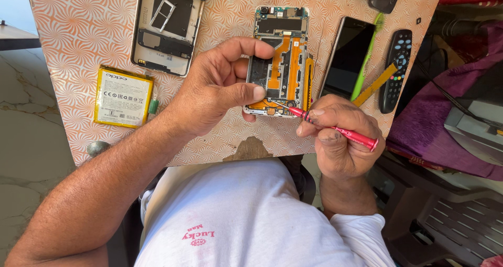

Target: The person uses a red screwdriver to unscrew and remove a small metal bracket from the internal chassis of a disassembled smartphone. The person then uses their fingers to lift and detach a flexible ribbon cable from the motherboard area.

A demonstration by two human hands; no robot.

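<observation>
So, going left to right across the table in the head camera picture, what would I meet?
Yellow battery → grey back cover → left hand → opened phone → red screwdriver in the right hand → dark screen panel → black remote.

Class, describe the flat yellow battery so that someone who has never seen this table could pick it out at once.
Start at the patterned orange-and-white table and go to its left edge, beyond the left hand. There the battery lies flat, just below the empty grey phone back housing. It is the only bright yellow rectangle, with a small green tab on its right side.
</observation>
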